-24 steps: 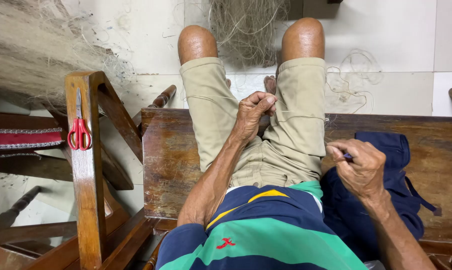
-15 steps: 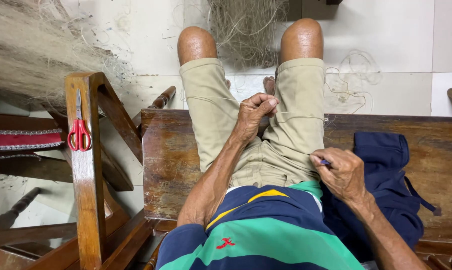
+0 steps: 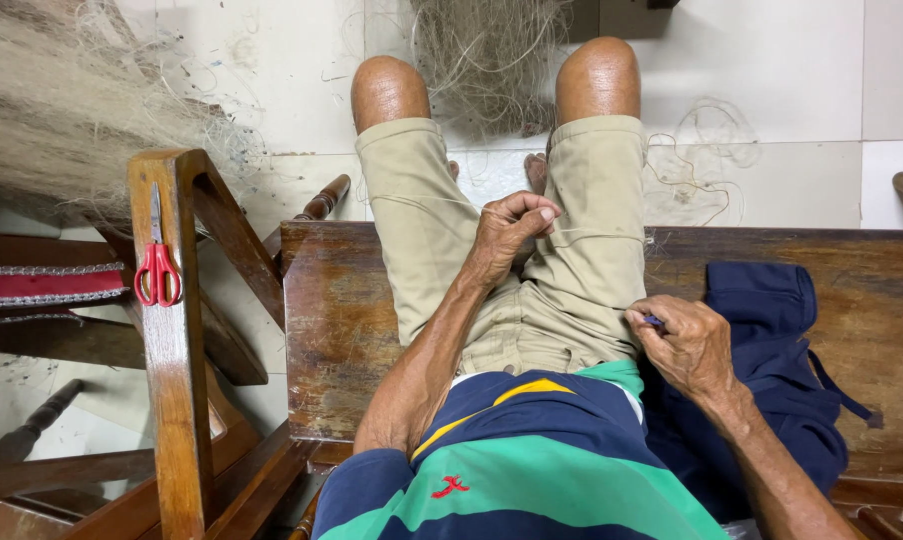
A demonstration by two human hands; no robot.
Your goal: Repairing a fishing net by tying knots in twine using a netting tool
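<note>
Red scissors (image 3: pixel 158 274) on chair arm (image 3: pixel 172 330); net (image 3: pixel 62 110) beyond

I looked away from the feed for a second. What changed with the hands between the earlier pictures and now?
The right hand, pinching a small dark tool, came in from over the blue cloth to the hip of the shorts. The left hand stayed fisted on the thin line over the lap. The scissors still hang on the chair post.

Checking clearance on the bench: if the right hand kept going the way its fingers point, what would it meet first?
The right hand points toward the lap, so it would likely meet the khaki shorts at the right thigh first; it looks almost against them already, though depth is unclear.
</note>
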